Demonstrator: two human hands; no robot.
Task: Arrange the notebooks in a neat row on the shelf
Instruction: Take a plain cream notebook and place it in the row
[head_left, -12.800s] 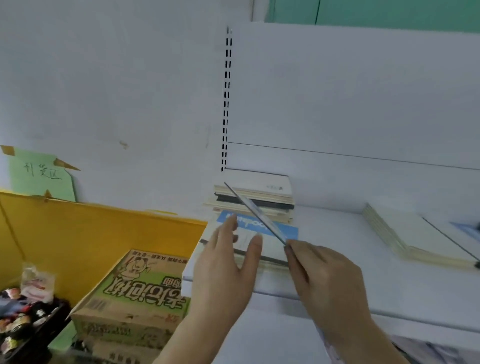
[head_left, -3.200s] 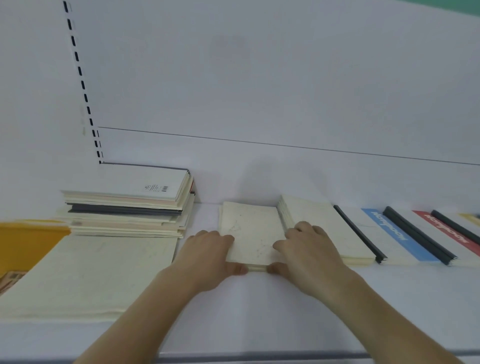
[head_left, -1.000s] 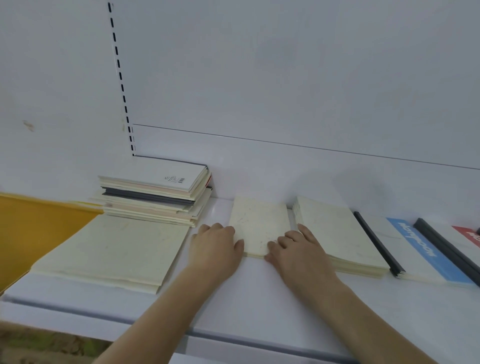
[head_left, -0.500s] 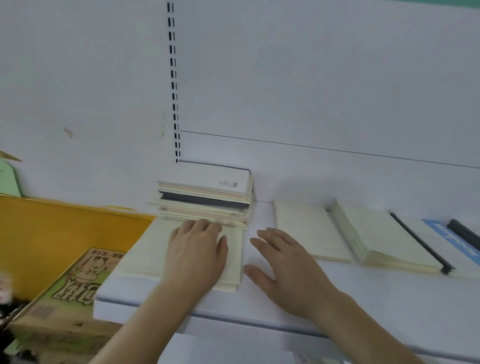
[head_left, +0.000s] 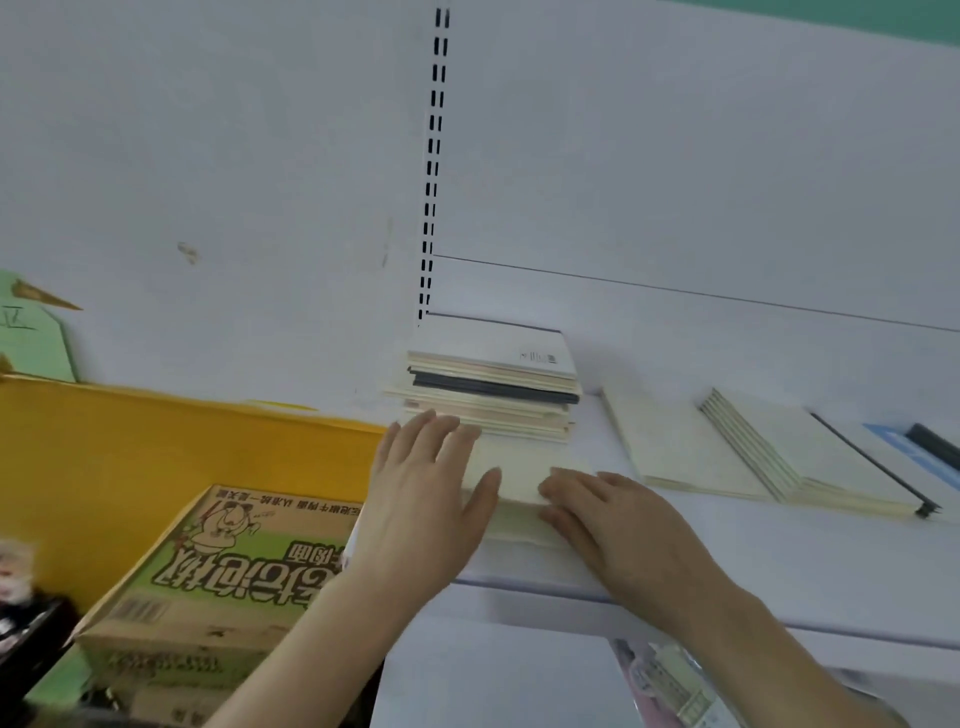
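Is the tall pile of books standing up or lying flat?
Lying flat: the tall pile of cream and dark notebooks shows stacked edges, covers facing up.

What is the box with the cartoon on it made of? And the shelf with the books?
The box looks like brown cardboard with a matte printed top: raw tan sides, folded edges. The shelf seems painted metal, smooth and white, though coated board is possible.

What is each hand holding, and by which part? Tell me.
Neither hand lifts anything. The left hand lies flat on the left part of the cream notebook pile; the right hand has its fingertips at the pile's right front corner. A true grip cannot be told.
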